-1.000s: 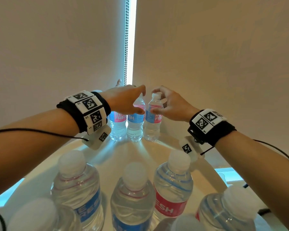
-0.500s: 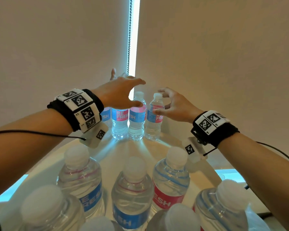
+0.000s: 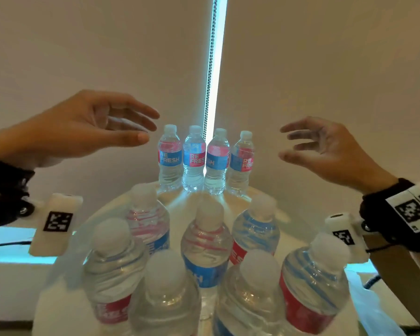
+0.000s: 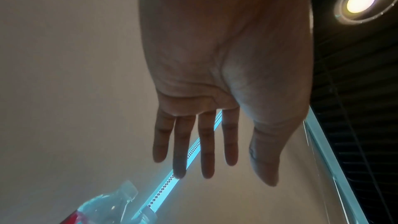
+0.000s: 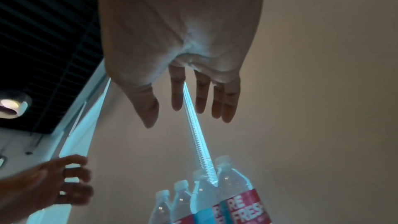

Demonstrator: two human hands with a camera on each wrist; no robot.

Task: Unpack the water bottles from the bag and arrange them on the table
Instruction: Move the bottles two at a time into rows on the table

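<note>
Several clear water bottles with red and blue labels stand in a row (image 3: pixel 205 161) at the far edge of the round table (image 3: pixel 177 209), seen too in the right wrist view (image 5: pixel 215 198). More bottles (image 3: pixel 204 251) stand close to me in the foreground. My left hand (image 3: pixel 146 127) hovers in the air left of the far row, fingers spread and relaxed, holding nothing; its palm fills the left wrist view (image 4: pixel 215 171). My right hand (image 3: pixel 286 141) hovers right of the row, likewise spread and empty, and shows in its own wrist view (image 5: pixel 183 117). No bag is in view.
Beige roller blinds (image 3: pixel 83 57) hang just behind the table, with a bright gap and bead chain (image 3: pixel 210 69) between them. Cables (image 3: pixel 371 282) trail from my wrists. A ceiling lamp (image 4: pixel 361 2) shows overhead.
Both hands have let go of the far bottles and drawn apart, left to the left, right to the right. The far row now stands free, and my head has moved closer.
</note>
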